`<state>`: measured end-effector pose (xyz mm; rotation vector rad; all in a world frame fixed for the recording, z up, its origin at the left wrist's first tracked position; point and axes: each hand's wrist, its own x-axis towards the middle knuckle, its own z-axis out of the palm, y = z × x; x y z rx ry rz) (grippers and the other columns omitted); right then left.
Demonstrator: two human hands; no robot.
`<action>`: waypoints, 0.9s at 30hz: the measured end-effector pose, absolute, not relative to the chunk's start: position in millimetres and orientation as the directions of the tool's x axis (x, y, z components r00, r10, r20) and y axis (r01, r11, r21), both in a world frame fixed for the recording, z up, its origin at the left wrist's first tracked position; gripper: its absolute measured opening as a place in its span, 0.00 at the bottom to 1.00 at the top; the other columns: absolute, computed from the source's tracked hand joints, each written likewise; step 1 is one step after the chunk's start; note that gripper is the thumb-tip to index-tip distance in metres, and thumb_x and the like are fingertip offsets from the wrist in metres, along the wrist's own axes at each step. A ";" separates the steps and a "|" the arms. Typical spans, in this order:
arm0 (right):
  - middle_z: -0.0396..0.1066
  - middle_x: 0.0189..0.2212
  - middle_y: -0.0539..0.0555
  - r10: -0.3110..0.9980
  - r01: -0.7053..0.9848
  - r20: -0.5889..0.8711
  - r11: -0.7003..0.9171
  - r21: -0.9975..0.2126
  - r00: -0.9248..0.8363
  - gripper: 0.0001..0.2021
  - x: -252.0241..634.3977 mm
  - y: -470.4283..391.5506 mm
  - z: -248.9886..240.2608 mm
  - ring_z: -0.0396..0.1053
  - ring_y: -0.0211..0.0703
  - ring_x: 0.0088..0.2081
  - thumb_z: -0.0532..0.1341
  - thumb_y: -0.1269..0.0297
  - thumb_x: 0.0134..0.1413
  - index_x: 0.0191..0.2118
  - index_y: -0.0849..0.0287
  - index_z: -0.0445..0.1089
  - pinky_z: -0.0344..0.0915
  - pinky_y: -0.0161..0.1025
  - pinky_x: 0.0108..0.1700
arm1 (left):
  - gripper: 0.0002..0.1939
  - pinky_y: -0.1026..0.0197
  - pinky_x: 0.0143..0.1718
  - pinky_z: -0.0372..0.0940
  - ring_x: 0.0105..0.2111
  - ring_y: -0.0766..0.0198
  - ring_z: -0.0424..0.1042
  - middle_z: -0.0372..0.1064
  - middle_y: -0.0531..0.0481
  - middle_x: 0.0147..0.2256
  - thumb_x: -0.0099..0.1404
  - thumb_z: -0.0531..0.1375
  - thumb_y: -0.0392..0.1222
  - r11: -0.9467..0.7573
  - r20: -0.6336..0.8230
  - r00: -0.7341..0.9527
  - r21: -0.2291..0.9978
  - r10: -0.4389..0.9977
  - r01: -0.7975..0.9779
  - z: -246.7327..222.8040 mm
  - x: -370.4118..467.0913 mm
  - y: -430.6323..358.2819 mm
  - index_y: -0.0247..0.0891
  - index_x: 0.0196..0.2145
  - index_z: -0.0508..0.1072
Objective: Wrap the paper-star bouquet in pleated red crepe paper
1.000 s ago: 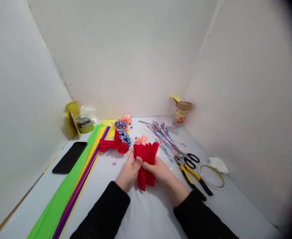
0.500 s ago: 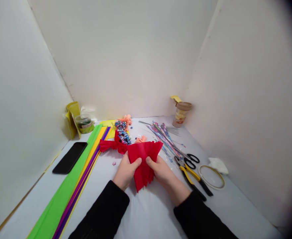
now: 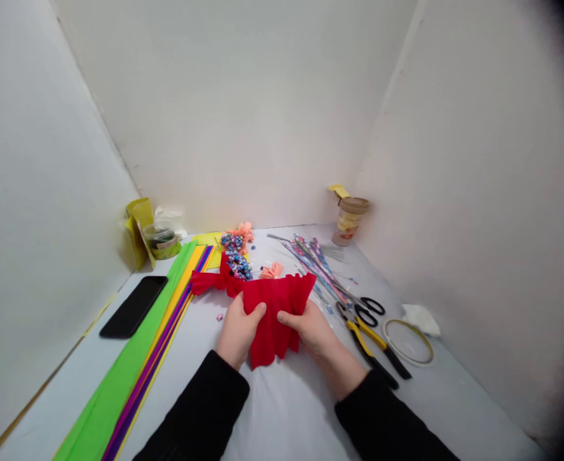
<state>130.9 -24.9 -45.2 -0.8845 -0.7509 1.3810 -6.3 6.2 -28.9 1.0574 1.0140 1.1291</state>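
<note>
A sheet of red crepe paper (image 3: 274,330) hangs between both hands, its surface pleated and its right side ruffled. My left hand (image 3: 239,326) pinches the left part, thumb on the near face and fingers hidden behind. On the right part, my right hand (image 3: 310,323) grips the paper the same way, thumb pointing inward. Beyond the left hand lies a second gathered piece of red crepe paper (image 3: 209,280). Small blue and pink paper stars (image 3: 238,264) are heaped beside it, and a peach fringed paper piece (image 3: 273,270) shows just behind the held sheet.
Left are a black phone (image 3: 134,307), green paper (image 3: 104,384) and a lidded tub (image 3: 161,241). To the right lie patterned strips (image 3: 317,262), black-handled scissors (image 3: 369,310), yellow-handled pliers (image 3: 370,346), a tape roll (image 3: 409,342) and a cup (image 3: 349,222). White walls enclose three sides.
My hands have moved slightly apart, the left shifting a little leftward. The red sheet between them is spread wider, and its lower edge has become broader and less pointed.
</note>
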 end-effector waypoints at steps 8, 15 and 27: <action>0.78 0.35 0.57 0.991 -0.518 -0.121 -0.071 -0.852 0.064 0.22 129.1 -27.8 -39.5 0.74 0.56 0.39 0.74 0.66 0.27 0.36 0.60 0.74 0.66 0.54 0.49 | 0.20 0.53 0.42 0.67 0.39 0.54 0.74 0.75 0.43 0.39 0.49 0.66 0.44 0.144 -0.109 0.142 0.953 0.984 -0.268 -29.8 -3.8 4.7 0.36 0.40 0.70; 0.77 0.37 0.56 0.978 -0.486 -0.142 -0.051 -0.872 0.152 0.21 128.0 -21.6 -47.8 0.74 0.55 0.39 0.73 0.61 0.32 0.37 0.58 0.73 0.65 0.55 0.50 | 0.23 0.51 0.44 0.67 0.40 0.51 0.74 0.76 0.41 0.39 0.50 0.67 0.50 0.198 -0.166 0.138 0.943 0.976 -0.267 -32.2 -3.1 4.7 0.34 0.40 0.70; 0.76 0.42 0.59 0.998 -0.436 -0.018 -0.044 -0.899 -0.064 0.25 125.9 -26.5 -46.1 0.72 0.54 0.44 0.71 0.56 0.38 0.44 0.60 0.72 0.65 0.49 0.50 | 0.28 0.52 0.54 0.61 0.52 0.51 0.68 0.68 0.36 0.51 0.54 0.66 0.47 0.174 -0.015 0.409 0.919 0.912 -0.354 -26.2 -0.3 -5.0 0.34 0.50 0.65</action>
